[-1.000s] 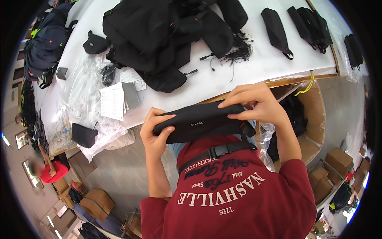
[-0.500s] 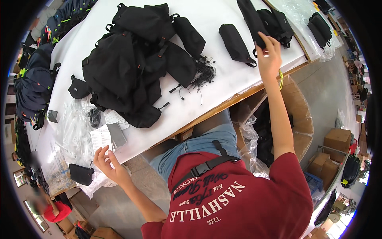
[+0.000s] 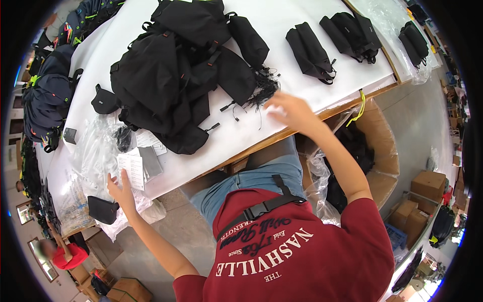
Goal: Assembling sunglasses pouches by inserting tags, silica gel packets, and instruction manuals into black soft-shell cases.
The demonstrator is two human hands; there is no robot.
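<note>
My left hand point(image 3: 122, 194) is at the table's near-left edge, fingers apart, with its fingertips by a printed white card point(image 3: 131, 170). Whether it touches the card I cannot tell. A grey card point(image 3: 150, 160) lies beside the white one, and a small black pouch point(image 3: 103, 209) sits just left of the hand. My right hand point(image 3: 292, 111) is over the table's front edge, its fingers smeared by motion. Nearest to it is a bundle of thin black cords point(image 3: 263, 86). A large heap of black bags point(image 3: 156, 75) covers the middle of the white table point(image 3: 297, 10).
Black pouches point(image 3: 308, 53) lie at the right, with another group point(image 3: 350, 35) beyond them. Clear plastic bags point(image 3: 93, 156) spread at the left. Below the table's edge stands an open cardboard box point(image 3: 380, 136). A person in red point(image 3: 70, 255) is at the far left.
My right hand has let go of a long black pouch, now beside the nearer right one, and moved left toward the cords. My left hand has shifted left and up to the white card.
</note>
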